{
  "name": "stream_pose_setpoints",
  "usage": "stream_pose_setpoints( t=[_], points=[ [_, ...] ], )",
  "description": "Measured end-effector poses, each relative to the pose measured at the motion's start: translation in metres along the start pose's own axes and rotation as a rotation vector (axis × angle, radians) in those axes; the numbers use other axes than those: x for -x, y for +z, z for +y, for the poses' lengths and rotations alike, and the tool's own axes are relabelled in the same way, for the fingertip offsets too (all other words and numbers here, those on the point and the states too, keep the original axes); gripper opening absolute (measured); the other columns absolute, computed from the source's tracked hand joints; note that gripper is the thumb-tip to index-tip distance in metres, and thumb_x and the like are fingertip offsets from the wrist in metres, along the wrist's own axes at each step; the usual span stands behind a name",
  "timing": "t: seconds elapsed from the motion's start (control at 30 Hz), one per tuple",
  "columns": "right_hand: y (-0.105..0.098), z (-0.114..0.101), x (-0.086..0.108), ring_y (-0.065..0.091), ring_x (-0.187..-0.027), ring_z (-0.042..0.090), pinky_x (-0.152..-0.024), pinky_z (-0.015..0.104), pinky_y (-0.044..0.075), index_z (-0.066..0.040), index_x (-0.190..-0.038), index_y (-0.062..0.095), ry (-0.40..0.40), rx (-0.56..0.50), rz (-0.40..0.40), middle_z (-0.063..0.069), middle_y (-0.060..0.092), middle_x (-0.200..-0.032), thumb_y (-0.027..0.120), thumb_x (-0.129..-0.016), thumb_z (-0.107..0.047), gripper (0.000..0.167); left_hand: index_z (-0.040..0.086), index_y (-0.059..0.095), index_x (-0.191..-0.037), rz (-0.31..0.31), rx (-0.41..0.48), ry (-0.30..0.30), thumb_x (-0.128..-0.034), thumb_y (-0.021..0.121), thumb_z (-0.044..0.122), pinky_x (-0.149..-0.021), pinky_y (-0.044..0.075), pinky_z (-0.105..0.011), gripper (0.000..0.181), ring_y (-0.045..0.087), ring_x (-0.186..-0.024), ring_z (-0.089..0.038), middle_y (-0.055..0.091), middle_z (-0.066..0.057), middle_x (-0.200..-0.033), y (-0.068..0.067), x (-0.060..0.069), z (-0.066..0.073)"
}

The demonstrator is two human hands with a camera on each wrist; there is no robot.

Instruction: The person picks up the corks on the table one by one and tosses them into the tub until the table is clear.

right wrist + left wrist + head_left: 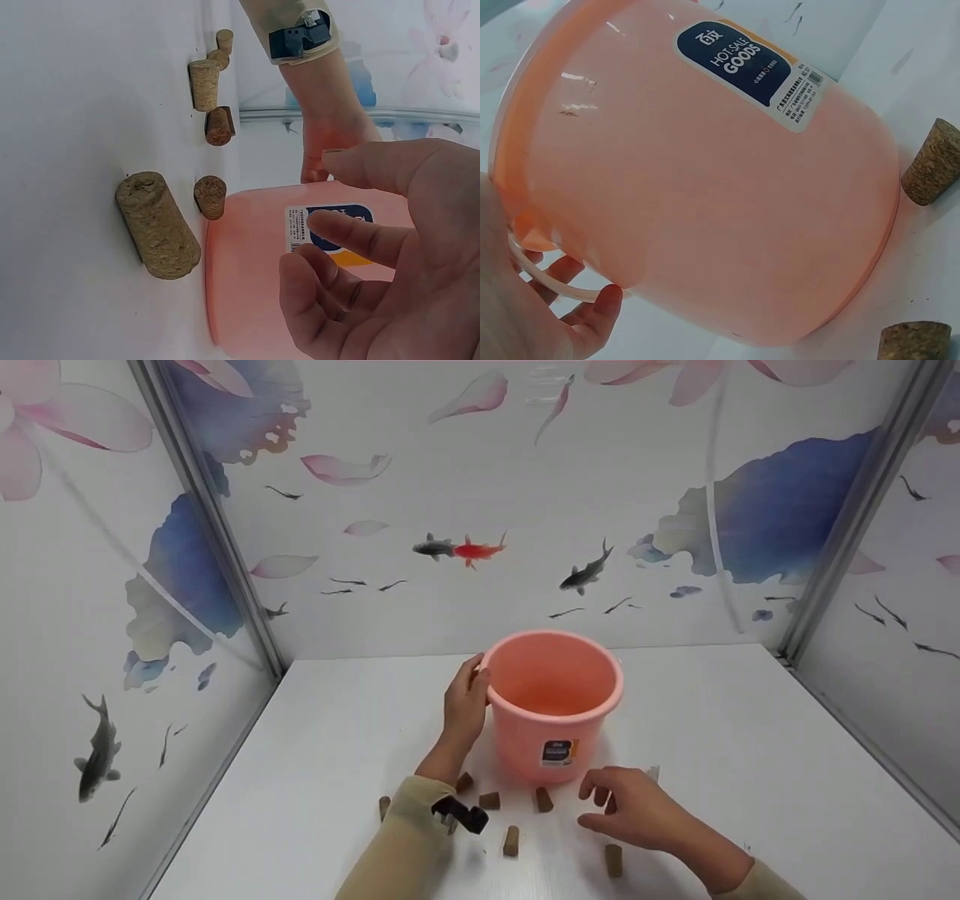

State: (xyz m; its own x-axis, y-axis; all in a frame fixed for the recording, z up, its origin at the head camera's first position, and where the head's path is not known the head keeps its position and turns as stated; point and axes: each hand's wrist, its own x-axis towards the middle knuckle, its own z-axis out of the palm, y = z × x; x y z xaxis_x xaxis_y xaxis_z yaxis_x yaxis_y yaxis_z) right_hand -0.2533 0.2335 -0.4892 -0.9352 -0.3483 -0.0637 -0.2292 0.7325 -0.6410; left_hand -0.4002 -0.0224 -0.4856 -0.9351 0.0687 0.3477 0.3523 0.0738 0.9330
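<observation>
Left grip (465, 703) curled; right grip (634, 808) loosely bent.

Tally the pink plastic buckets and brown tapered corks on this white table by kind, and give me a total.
Pink round plastic bucket: 1
Brown tapered corks: 7, some partly hidden
Total: 8

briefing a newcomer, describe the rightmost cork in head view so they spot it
Find the pink bucket, then the right hand, below and right of it. Below that hand is the brown cork, farther right and lower than any visible neighbour.
</observation>
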Motion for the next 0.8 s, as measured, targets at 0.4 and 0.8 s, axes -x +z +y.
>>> stream_pose_setpoints(
  t=[0.4, 0.8],
  points=[
    [0.008, 0.009, -0.002, 0.061, -0.082, 0.018, -0.07, 0.036, 0.053, -0.02, -0.097, 0.073, 0.022, 0.066, -0.126, -0.005, 0.068, -0.086, 0.086, -0.087, -0.032, 0.02, 0.013, 0.053, -0.156, -0.002, -0.012, 0.009, -0.1125, 0.049, 0.036, -0.094, 0.062, -0.033, 0.049, 0.068, -0.117, -0.04, 0.069, -0.019, -0.134, 0.0, 0.001, -0.001],
    [0.013, 0.015, -0.001, 0.058, -0.071, 0.016, -0.062, 0.033, 0.047, -0.021, -0.095, 0.07, 0.031, 0.123, -0.137, -0.005, 0.064, -0.079, 0.087, -0.084, -0.035, 0.024, 0.014, 0.055, -0.154, 0.013, -0.027, 0.003, -0.1118, 0.049, 0.037, -0.093, 0.062, -0.032, 0.048, 0.07, -0.109, -0.027, 0.069, -0.02, -0.134, 0.001, -0.002, 0.0]
  ],
)
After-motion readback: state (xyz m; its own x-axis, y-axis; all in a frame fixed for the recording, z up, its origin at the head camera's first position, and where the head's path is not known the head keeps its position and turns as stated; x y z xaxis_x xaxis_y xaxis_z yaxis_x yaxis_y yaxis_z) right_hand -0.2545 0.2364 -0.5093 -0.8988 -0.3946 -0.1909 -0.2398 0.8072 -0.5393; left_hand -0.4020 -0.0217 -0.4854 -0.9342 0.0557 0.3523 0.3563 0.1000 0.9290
